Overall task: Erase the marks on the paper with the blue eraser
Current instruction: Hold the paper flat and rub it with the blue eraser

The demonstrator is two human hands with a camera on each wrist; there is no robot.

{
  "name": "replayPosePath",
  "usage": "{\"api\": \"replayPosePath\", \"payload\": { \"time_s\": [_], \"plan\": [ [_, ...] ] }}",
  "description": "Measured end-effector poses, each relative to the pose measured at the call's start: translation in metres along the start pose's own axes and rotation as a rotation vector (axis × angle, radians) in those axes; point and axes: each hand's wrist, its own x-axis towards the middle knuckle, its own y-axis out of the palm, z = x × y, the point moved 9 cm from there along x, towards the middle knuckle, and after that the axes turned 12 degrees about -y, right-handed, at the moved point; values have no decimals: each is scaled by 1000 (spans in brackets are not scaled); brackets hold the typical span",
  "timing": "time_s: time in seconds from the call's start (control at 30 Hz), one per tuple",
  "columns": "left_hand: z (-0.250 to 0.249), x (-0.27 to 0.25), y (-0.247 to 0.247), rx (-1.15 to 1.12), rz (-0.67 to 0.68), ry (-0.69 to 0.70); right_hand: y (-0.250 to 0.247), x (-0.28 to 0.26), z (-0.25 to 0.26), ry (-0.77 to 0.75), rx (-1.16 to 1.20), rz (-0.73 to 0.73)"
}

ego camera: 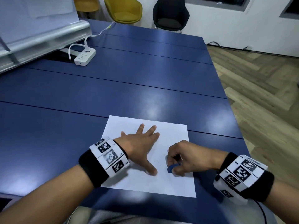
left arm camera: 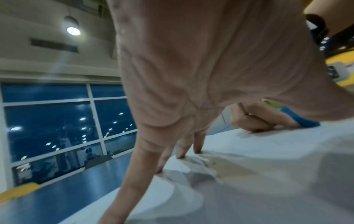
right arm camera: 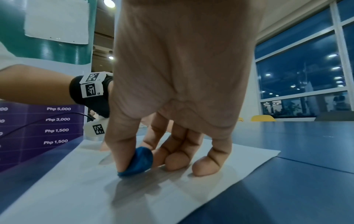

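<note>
A white sheet of paper [ego camera: 174, 135] lies on the blue table near its front edge. My left hand [ego camera: 142, 146] lies flat on the sheet with fingers spread, pressing it down; its fingers [left arm camera: 182, 151] touch the paper [left arm camera: 268, 159]. My right hand [ego camera: 181, 159] pinches a small blue eraser [ego camera: 170, 168] between thumb and fingers, its tip on the paper's right half. In the right wrist view the eraser [right arm camera: 138, 163] sits against the sheet [right arm camera: 76, 189] under the thumb. Tiny specks dot the paper near the eraser; faint lines are barely visible.
A white power strip [ego camera: 85, 57] with a cable sits at the table's far left beside a whiteboard stand [ego camera: 40, 39]. Yellow and black chairs [ego camera: 169, 15] stand beyond the far edge. The table's right edge [ego camera: 229, 101] drops to a wooden floor.
</note>
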Motion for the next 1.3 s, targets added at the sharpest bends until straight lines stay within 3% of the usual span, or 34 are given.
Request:
{"api": "replayPosePath", "payload": {
  "time_s": [0.2,0.33,0.43,0.57,0.73,0.87,0.93,1.0,1.1,1.23,1.3],
  "plan": [
    [-6,-2,10,50,-62,-39,-12,12,-4,23,-63,24],
    [-5,-1,8,78,-94,-43,-71,34,-28,112,-223,-216],
    [-5,-3,6,74,-112,-34,-81,23,-24,113,-321,-343],
    [-4,-6,7,50,-76,-36,-38,-38,5,96,-253,-456],
    [-12,-25,12,64,-130,-46,42,-70,27,147,-106,-370],
    [-54,-48,41,67,-377,73,58,-78,20,242,-78,-409],
    [-65,-47,76,-8,-272,100,61,-77,18,236,-89,-389],
    [-65,-45,91,-16,-308,106,62,-77,18,234,-70,-386],
    [-24,-48,88,-73,-337,-1,60,-79,20,243,-66,-399],
    [38,-53,71,-175,-352,-305,60,-77,21,240,-31,-395],
    [22,-51,63,-151,-365,-211,60,-75,21,237,-28,-393]
  ]
}}
